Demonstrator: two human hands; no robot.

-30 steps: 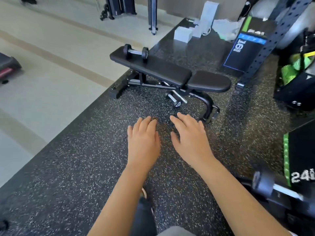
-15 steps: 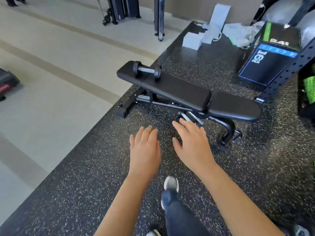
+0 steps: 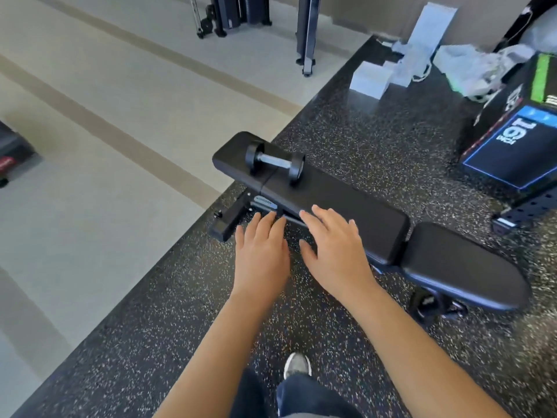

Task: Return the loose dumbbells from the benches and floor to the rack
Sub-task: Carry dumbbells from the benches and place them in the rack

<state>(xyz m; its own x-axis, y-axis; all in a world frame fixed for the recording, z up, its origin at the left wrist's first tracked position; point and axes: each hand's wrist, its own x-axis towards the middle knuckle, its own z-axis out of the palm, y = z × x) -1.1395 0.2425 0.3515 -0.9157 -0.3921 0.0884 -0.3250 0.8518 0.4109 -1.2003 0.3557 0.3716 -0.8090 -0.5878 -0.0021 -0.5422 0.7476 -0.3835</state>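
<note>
A black dumbbell (image 3: 273, 163) with a silver handle lies across the far left end of a black padded bench (image 3: 346, 203). My left hand (image 3: 260, 254) and my right hand (image 3: 333, 251) are stretched out flat in front of me, palms down, fingers straight and holding nothing. Both hover short of the dumbbell, near the bench's front edge; my right fingertips overlap the pad in view. The rack is out of view.
A black plyo box (image 3: 518, 146) with blue and green edges stands at the right, beside a dark perforated upright's foot (image 3: 524, 212). White boxes (image 3: 372, 79) and bags lie at the back. Machine legs (image 3: 306, 34) stand on pale flooring (image 3: 105, 146) left of the speckled mat. My shoe (image 3: 297, 365) shows below.
I have walked closer to the bench. The bench and dumbbell now appear larger and nearer, and both open hands have reached the bench's front edge.
</note>
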